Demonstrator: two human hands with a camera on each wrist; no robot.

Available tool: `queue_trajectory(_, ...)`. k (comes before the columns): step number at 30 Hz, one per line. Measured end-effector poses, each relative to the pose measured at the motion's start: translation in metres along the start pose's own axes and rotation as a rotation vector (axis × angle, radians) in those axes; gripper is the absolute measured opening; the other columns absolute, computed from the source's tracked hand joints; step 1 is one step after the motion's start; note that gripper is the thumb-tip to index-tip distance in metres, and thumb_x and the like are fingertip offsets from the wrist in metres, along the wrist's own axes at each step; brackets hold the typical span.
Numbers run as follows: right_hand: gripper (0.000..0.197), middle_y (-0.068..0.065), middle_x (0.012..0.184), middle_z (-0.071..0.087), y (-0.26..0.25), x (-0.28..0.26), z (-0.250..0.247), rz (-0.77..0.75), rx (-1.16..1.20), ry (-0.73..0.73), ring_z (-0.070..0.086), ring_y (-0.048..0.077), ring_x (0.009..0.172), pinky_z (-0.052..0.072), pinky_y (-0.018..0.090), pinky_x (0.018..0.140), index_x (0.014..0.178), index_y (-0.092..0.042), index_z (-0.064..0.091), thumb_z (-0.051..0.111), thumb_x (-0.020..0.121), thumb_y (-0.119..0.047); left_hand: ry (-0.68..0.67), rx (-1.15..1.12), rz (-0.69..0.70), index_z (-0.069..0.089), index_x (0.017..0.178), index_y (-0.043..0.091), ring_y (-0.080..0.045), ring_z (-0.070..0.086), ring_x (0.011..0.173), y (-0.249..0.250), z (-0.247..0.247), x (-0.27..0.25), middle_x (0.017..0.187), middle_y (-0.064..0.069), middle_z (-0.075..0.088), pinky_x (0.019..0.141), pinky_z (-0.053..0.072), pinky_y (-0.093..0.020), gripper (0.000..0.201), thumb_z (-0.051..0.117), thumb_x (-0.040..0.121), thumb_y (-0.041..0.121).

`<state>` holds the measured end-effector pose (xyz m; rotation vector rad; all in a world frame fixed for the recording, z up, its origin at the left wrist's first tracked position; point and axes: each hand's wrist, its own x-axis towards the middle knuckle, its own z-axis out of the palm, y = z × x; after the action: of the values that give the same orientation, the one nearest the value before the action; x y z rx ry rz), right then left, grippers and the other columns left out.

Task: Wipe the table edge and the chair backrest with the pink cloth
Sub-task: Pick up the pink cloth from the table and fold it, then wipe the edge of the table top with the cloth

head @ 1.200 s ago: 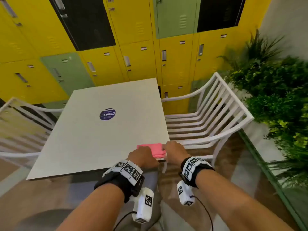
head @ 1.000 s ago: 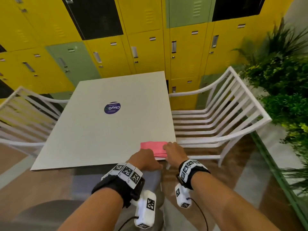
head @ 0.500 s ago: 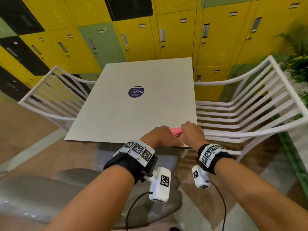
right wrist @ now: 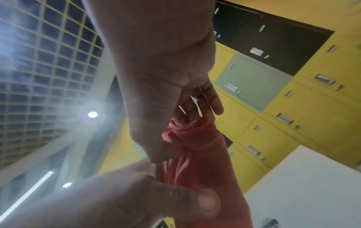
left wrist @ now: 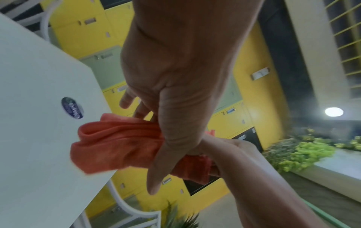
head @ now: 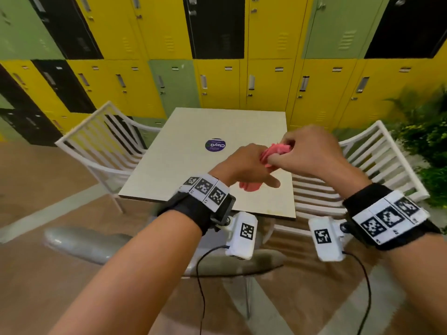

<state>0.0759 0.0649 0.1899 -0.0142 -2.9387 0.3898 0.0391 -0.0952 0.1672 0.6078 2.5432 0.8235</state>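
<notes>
The pink cloth is bunched up in the air over the near right part of the pale table. My left hand grips its lower part, thumb across the fabric, and a fold hangs below it. My right hand pinches the upper end. In the left wrist view the cloth runs through my left hand towards my right hand. In the right wrist view my right hand pinches the cloth and my left thumb presses on it. A white slatted chair stands at the table's right.
A second white slatted chair stands at the table's left. A grey seat lies just below my arms, in front of the table's near edge. Yellow, green and black lockers fill the back wall. Green plants line the right side.
Both hands have lifted the cloth off the table's near right corner and bunched it between them in the air. The head view has swung left and pulled back.
</notes>
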Motion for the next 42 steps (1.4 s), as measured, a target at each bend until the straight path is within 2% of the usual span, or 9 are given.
queue_trajectory(6, 0.044, -0.001, 0.064, 0.067, -0.102, -0.039, -0.035, -0.072, 0.214, 0.035, 0.059, 0.021, 0.066, 0.046, 0.039, 0.057, 0.068, -0.018, 0.069, 0.065, 0.073, -0.061, 0.156, -0.096, 0.137, 0.076, 0.101, 0.011, -0.023, 0.076, 0.086, -0.041, -0.066, -0.106, 0.096, -0.008, 0.079, 0.074, 0.06, -0.031, 0.028, 0.078, 0.095, 0.038)
queue_trajectory(10, 0.033, -0.008, 0.068, 0.069, -0.17, -0.052, -0.016, -0.09, 0.368, -0.009, 0.062, 0.015, 0.07, 0.044, 0.034, 0.058, 0.07, -0.024, 0.072, 0.073, 0.08, -0.055, 0.21, -0.212, 0.16, 0.071, 0.09, 0.027, -0.021, 0.072, 0.086, -0.104, -0.09, -0.172, 0.091, 0.002, 0.075, 0.078, 0.056, -0.036, 0.011, 0.072, 0.1, 0.032)
queue_trajectory(14, 0.037, -0.022, 0.084, 0.072, -0.241, -0.064, 0.02, -0.138, 0.411, -0.098, 0.063, -0.002, 0.082, 0.045, 0.027, 0.065, 0.085, -0.036, 0.076, 0.069, 0.079, -0.072, 0.298, -0.288, 0.054, 0.07, 0.086, 0.034, -0.01, 0.066, 0.081, -0.175, -0.112, -0.232, 0.088, 0.009, 0.072, 0.078, 0.056, -0.036, 0.022, 0.064, 0.103, 0.021)
queue_trajectory(19, 0.055, -0.024, 0.109, 0.068, -0.306, -0.081, 0.057, -0.235, 0.311, -0.199, 0.061, 0.003, 0.101, 0.046, 0.03, 0.083, 0.117, -0.039, 0.068, 0.058, 0.081, -0.08, 0.495, -0.398, -0.143, 0.075, 0.109, 0.017, -0.025, 0.068, 0.084, -0.27, -0.144, -0.3, 0.102, -0.016, 0.076, 0.087, 0.06, -0.054, 0.021, 0.055, 0.105, 0.013)
queue_trajectory(24, 0.065, -0.014, 0.132, 0.064, -0.347, -0.095, 0.098, -0.324, 0.232, -0.276, 0.058, 0.01, 0.115, 0.047, 0.033, 0.094, 0.134, -0.035, 0.062, 0.055, 0.085, -0.077, 0.707, -0.529, -0.282, 0.074, 0.106, 0.033, -0.024, 0.065, 0.088, -0.366, -0.156, -0.328, 0.1, -0.003, 0.075, 0.082, 0.052, -0.042, 0.017, 0.059, 0.104, 0.041)
queue_trajectory(28, 0.066, -0.009, 0.141, 0.058, -0.366, -0.101, 0.13, -0.316, 0.21, -0.362, 0.053, 0.013, 0.123, 0.043, 0.03, 0.099, 0.142, -0.033, 0.054, 0.058, 0.088, -0.071, 0.723, -0.621, -0.267, 0.077, 0.121, 0.032, -0.003, 0.072, 0.098, -0.417, -0.133, -0.3, 0.119, 0.005, 0.077, 0.088, 0.057, -0.029, 0.025, 0.055, 0.109, 0.026)
queue_trajectory(32, 0.067, -0.005, 0.145, 0.055, -0.373, -0.099, 0.145, -0.297, 0.154, -0.348, 0.05, 0.017, 0.129, 0.041, 0.031, 0.102, 0.146, -0.031, 0.049, 0.058, 0.09, -0.067, 0.601, -0.511, -0.215, 0.071, 0.12, 0.039, -0.032, 0.079, 0.1, -0.439, -0.094, -0.268, 0.115, 0.016, 0.079, 0.091, 0.062, -0.053, 0.025, 0.049, 0.107, 0.035)
queue_trajectory(36, 0.067, -0.004, 0.151, 0.05, -0.37, -0.1, 0.151, -0.257, 0.113, -0.315, 0.047, 0.018, 0.134, 0.039, 0.032, 0.105, 0.149, -0.032, 0.044, 0.057, 0.093, -0.065, 0.693, -0.188, -0.262, 0.071, 0.107, 0.041, -0.015, 0.071, 0.108, -0.408, -0.073, -0.269, 0.108, 0.02, 0.078, 0.1, 0.053, -0.041, 0.023, 0.05, 0.102, 0.032)
queue_trajectory(42, 0.079, -0.004, 0.156, 0.045, -0.365, -0.107, 0.161, -0.211, 0.269, -0.248, 0.045, 0.017, 0.137, 0.037, 0.033, 0.109, 0.153, -0.029, 0.039, 0.051, 0.09, -0.074, 0.686, -0.075, -0.104, 0.067, 0.128, 0.042, -0.013, 0.066, 0.113, -0.359, -0.034, -0.274, 0.116, 0.018, 0.075, 0.111, 0.046, -0.048, 0.032, 0.056, 0.104, 0.024)
